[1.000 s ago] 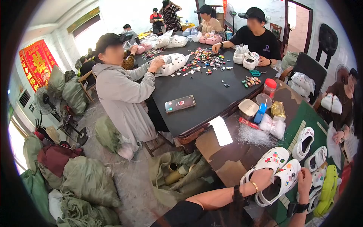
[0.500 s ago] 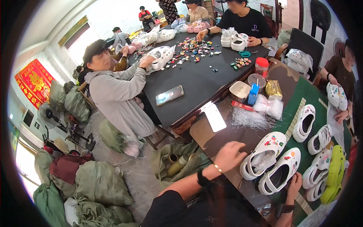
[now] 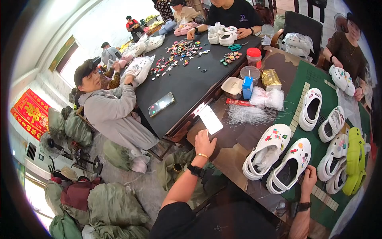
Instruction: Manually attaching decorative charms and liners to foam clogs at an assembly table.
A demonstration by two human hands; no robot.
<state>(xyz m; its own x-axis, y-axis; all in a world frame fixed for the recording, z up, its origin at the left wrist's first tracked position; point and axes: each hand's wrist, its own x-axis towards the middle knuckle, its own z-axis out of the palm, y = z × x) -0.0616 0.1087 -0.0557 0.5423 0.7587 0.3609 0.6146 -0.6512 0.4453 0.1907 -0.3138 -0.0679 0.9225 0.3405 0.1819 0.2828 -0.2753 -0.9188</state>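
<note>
My left hand [image 3: 205,144] is at the table's near left edge, fingers apart and reaching to the lower edge of a flat white rectangular piece [image 3: 211,120]. It holds nothing that I can see. My right hand [image 3: 308,180] rests on the green mat, loosely bent fingers against the side of a white clog [image 3: 289,169] with colourful charms on its toe. To the left stands a matching white clog [image 3: 267,150] with crumpled clear plastic inside. Both clogs are upright, toes pointing away from me.
More white clogs [image 3: 310,109] and lime-green clogs [image 3: 355,163] stand on the green mat [image 3: 302,79]. Behind lie clear plastic strands [image 3: 248,115], a blue carton [image 3: 247,88] and a red-lidded jar [image 3: 254,57]. Co-workers handle clogs around the black table [image 3: 187,87]. Sacks [image 3: 113,199] lie at left.
My left hand has moved left, away from the clogs, to the flat white piece. My right hand stays beside the clog. The whole view has shifted slightly.
</note>
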